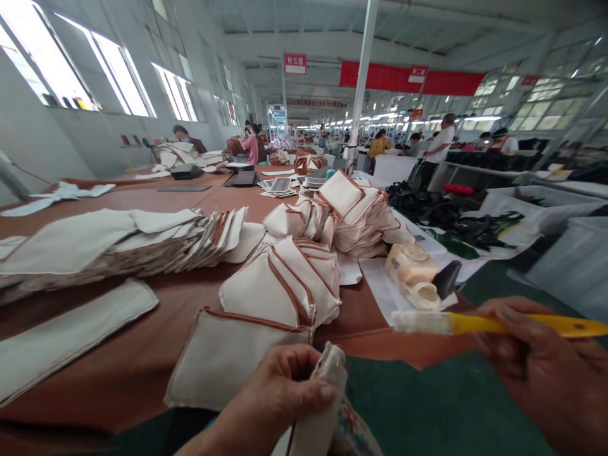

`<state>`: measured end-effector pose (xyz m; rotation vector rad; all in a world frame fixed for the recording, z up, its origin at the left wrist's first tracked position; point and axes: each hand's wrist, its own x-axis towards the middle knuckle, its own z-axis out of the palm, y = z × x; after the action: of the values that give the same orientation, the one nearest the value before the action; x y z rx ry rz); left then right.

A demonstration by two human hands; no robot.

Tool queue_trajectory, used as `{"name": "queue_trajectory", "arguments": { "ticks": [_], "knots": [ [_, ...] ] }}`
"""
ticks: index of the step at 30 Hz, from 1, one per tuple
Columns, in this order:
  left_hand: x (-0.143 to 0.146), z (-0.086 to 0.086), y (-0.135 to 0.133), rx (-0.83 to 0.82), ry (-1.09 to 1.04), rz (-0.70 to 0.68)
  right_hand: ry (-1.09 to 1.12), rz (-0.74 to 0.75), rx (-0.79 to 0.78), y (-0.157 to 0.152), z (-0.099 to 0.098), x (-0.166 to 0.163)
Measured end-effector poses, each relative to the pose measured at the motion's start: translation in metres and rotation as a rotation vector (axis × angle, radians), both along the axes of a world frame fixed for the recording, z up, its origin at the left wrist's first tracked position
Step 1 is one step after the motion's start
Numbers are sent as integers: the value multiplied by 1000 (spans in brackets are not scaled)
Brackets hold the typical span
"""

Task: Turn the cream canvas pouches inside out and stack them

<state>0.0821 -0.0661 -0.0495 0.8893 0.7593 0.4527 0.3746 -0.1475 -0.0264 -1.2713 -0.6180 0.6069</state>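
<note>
A: Cream fabric piece: location?
B: Left hand is pinching it near its upper end, before the brown table. Probably light, softly bending; grip there.
A: Yellow brush?
B: Right hand is curling fingers around its handle.

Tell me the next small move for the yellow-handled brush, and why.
Probably bring the brush, held in the right hand, toward the cream piece: the left hand pinches that piece, and the bristles are apart from it.
</note>
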Motion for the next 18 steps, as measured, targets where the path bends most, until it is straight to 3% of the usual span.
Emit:
{"name": "queue_trajectory", "arguments": {
  "ticks": [5, 9, 12, 16, 18],
  "knots": [
    [-12, 6, -3, -115, -66, -53, -86, 197, 64, -5, 2, -46],
    [-21, 9, -8, -116, -75, -36, -300, 383, 140, 3, 2, -69],
    [-25, 11, -11, -114, -88, -19, -470, 379, 179, 11, 7, -75],
    [-26, 12, -13, -106, -83, -5, -505, 308, 212, 13, 18, -78],
    [-25, 11, -13, -116, -85, -27, -558, 341, 248, 13, 22, -82]
  ]
}}
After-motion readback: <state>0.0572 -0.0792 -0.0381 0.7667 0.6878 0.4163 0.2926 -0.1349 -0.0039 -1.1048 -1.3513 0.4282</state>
